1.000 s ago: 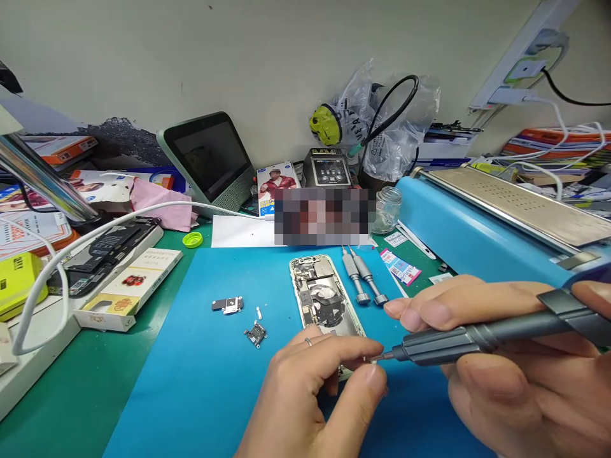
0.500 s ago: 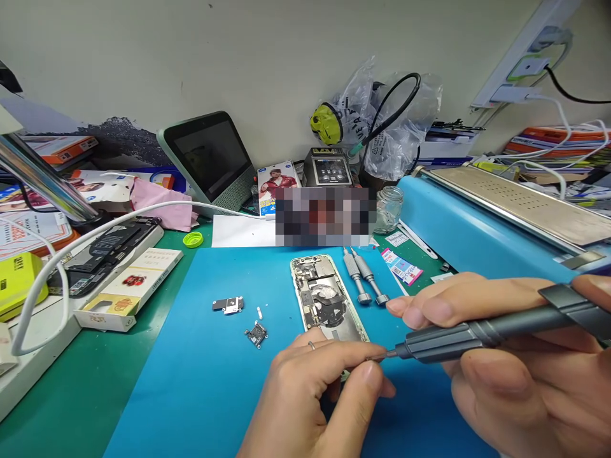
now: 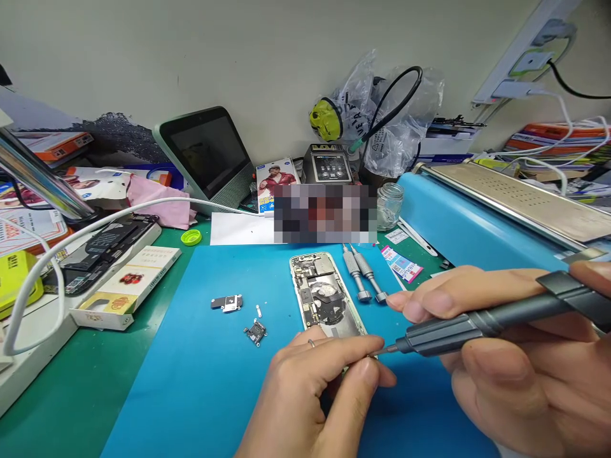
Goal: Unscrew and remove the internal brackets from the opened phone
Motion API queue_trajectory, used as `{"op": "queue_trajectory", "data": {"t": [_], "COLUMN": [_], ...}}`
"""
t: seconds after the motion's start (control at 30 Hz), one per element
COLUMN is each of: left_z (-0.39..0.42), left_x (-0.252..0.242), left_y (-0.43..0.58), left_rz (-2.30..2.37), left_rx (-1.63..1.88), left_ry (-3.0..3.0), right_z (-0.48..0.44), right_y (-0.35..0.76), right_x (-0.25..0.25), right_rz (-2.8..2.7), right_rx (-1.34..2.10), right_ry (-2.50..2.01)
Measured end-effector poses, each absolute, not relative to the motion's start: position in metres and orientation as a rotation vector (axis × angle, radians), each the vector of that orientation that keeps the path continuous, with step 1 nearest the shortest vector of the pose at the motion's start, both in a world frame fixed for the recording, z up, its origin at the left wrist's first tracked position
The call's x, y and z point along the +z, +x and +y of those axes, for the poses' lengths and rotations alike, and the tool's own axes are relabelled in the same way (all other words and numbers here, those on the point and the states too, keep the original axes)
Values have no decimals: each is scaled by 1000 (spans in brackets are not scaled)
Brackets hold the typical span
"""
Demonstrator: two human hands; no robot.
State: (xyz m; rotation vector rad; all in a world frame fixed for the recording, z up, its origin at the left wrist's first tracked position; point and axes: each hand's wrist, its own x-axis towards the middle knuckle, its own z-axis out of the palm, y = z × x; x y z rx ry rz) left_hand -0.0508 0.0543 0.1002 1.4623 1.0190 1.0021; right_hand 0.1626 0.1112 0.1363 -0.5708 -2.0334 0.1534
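Observation:
An opened phone (image 3: 322,295) with its circuitry exposed lies on the blue mat (image 3: 205,369). My left hand (image 3: 315,394) sits at the phone's near end, thumb and forefinger pinched at the tip of a grey screwdriver (image 3: 482,323); what they pinch is too small to make out. A ring shows on one finger. My right hand (image 3: 520,362) is wrapped around the screwdriver's handle, which points left toward the pinch. Small removed metal parts (image 3: 227,303) and a little module (image 3: 256,332) lie on the mat to the left of the phone.
Two more screwdrivers (image 3: 363,281) lie right of the phone. A white box (image 3: 126,286) and another opened phone (image 3: 102,248) sit left, crossed by a white cable (image 3: 95,222). A tablet (image 3: 205,156), glass jar (image 3: 389,207) and blue machine (image 3: 477,222) stand behind.
The view has shifted slightly. My left thumb and forefinger have closed a little more onto the screwdriver tip; the right hand and screwdriver sit slightly higher.

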Motion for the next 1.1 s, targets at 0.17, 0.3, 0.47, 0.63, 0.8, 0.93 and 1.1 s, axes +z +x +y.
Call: {"op": "queue_trajectory", "data": {"t": [0.17, 0.3, 0.47, 0.63, 0.8, 0.93, 1.1], "left_z": [54, 54, 54, 54, 54, 54, 54], "left_x": [98, 96, 96, 97, 96, 95, 95], "left_y": [-50, -50, -50, -51, -52, -52, -51], "left_rz": [1029, 1037, 1057, 1068, 1071, 1080, 1083], "left_rx": [1002, 990, 960, 934, 922, 920, 932], "left_ry": [1464, 1457, 1467, 1460, 1461, 1468, 1463], "right_z": [113, 113, 109, 110, 109, 105, 103], "right_y": [155, 158, 168, 162, 163, 168, 167], "right_x": [149, 145, 131, 143, 141, 130, 128], "right_rz": [-2063, -2094, -2022, -2069, -2039, -1985, -1999], "right_rx": [39, 57, 182, 102, 143, 213, 224], "right_ry": [-564, -564, -576, -618, -608, -651, -661]}}
